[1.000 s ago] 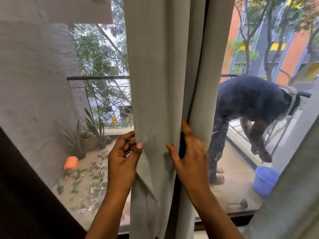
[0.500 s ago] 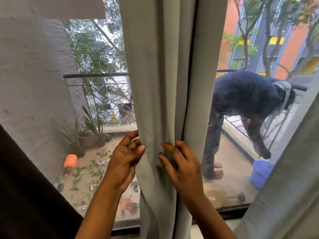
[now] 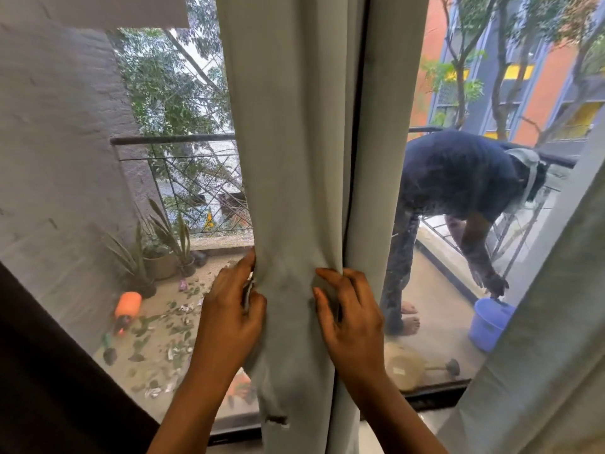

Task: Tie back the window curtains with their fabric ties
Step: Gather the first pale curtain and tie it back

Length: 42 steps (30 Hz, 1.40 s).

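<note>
I note a matte grey-green curtain, soft vertical folds, hanging mid-window. Left hand fingers curl round its left edge, possibly pinching a pale strip. Right hand fingers bunch the puckered cloth. Outside: leaf-strewn balcony floor, rough grey wall.

The curtain is matt grey-green cloth, the wall rough plaster, the bucket smooth blue plastic.
</note>
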{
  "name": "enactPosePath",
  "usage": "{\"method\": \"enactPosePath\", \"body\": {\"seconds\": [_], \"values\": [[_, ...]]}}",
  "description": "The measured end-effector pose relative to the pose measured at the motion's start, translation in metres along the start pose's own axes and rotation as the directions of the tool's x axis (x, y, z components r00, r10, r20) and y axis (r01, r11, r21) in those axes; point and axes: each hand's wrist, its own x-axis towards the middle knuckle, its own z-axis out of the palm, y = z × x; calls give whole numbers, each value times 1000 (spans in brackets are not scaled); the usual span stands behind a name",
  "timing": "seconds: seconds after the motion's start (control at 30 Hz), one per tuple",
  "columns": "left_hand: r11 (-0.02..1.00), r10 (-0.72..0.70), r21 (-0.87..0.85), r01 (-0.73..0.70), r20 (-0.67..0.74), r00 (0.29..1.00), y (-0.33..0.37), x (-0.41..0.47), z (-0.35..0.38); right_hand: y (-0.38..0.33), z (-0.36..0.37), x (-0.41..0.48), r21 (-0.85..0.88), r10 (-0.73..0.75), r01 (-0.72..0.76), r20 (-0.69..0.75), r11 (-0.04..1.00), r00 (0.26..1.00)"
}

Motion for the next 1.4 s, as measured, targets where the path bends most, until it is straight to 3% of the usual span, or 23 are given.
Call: {"method": "enactPosePath", "body": {"seconds": [0.17,0.37,0.47,0.77,0.9,1.07,1.2,1.4], "values": [[913,-169,-379,149,-19,986,12,-9,-7,-9,0,-7,173,29,-16,-74,985,997],[702,-358,-683,203,-92,929,14,-21,-1,-28,-6,-9,130,-68,83,-110,988,992],[733,-376,-649,203,-138,916,16,-24,1,-34,-5,-11,146,-94,109,-107,983,990],[863,-221,-494,109,-175,959,21,-21,2,-45,0,-20,175,-83,85,-20,981,996],[828,-209,-550,106,-127,970,25,-24,5,-45,1,-19,267,-17,13,13,964,1000],[704,-294,-689,173,-61,954,19,-29,13,-39,3,-21,355,29,-53,72,933,997],[713,-319,-683,159,-113,941,19,-26,16,-35,8,-27,396,51,-87,100,914,994],[803,-315,-574,162,-178,932,22,-26,19,-29,10,-27,422,44,-110,162,900,986]]}}
